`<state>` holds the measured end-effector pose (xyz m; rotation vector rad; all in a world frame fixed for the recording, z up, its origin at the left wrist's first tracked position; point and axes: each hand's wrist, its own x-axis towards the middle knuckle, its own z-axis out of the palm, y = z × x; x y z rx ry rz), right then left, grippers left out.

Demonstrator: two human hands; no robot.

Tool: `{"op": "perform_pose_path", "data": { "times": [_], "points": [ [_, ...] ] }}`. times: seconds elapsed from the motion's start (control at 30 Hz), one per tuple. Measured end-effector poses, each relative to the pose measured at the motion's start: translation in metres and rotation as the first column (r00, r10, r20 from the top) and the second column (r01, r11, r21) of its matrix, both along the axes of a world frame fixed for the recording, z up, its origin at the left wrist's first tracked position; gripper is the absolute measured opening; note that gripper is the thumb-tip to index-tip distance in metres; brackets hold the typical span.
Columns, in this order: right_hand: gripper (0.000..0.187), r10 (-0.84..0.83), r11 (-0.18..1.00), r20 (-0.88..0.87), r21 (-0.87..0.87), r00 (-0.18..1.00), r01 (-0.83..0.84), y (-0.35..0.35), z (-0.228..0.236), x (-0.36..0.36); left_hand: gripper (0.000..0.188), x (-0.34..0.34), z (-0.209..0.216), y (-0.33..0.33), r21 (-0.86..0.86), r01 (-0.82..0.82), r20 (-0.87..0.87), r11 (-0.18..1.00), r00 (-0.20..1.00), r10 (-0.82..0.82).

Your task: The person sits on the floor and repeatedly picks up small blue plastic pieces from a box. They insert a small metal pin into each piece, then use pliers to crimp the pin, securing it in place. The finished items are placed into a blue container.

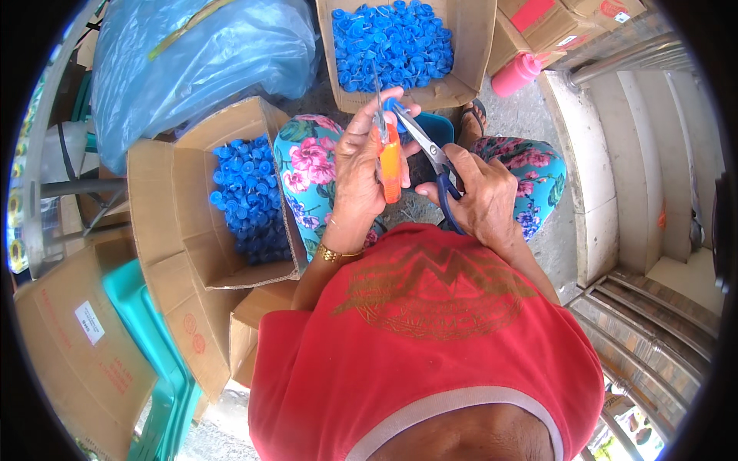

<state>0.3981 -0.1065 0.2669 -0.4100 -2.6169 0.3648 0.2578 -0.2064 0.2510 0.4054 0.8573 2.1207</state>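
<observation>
In front of my chest, my left hand (358,170) is closed around an orange-handled utility knife (390,167), its thin blade pointing away from me. The same hand's fingertips pinch a small round blue plastic piece (393,104). My right hand (490,194) grips scissors (444,190) with dark blue handles. Their blades reach up to the blue piece; whether they touch it I cannot tell. Below the hands, a teal container (438,128) shows partly between my knees. Many similar blue pieces (247,180) fill a cardboard box (165,201) by my left leg.
Another cardboard box (478,42) of blue pieces stands ahead. A large blue plastic bag (207,65) lies at the far left, and a green plastic chair (140,303) near left. To the right are a pink bottle (516,75) and pale steps (603,154).
</observation>
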Motion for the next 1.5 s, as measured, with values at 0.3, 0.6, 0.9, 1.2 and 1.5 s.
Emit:
{"op": "perform_pose_path", "data": {
  "times": [0.3,0.6,0.9,1.2,1.5],
  "points": [
    [0.042,-0.069,0.977,-0.038,-0.204,0.997,0.060,-0.006,-0.025,0.005,0.041,0.003,-0.011,0.000,-0.064,0.057,0.067,0.996,0.996,-0.053],
    [0.046,-0.149,0.670,0.049,-0.729,0.988,0.137,-0.008,-0.023,0.012,0.044,-0.004,-0.017,0.003,-0.055,0.068,0.149,0.996,0.987,-0.059],
    [0.047,-0.065,0.899,0.085,-0.427,0.994,0.095,-0.009,-0.012,0.008,0.040,-0.007,-0.012,0.003,-0.027,0.061,0.103,0.998,0.993,-0.058],
    [0.040,-0.087,0.926,0.059,-0.363,0.994,0.102,-0.007,-0.009,0.004,0.040,0.000,-0.003,0.008,-0.131,0.025,-0.017,0.991,0.999,-0.027],
    [0.040,-0.142,0.504,0.107,-0.848,0.984,0.165,-0.007,-0.023,0.010,0.039,-0.001,-0.007,0.010,-0.107,0.078,0.020,0.991,0.997,-0.076]
  ]
}}
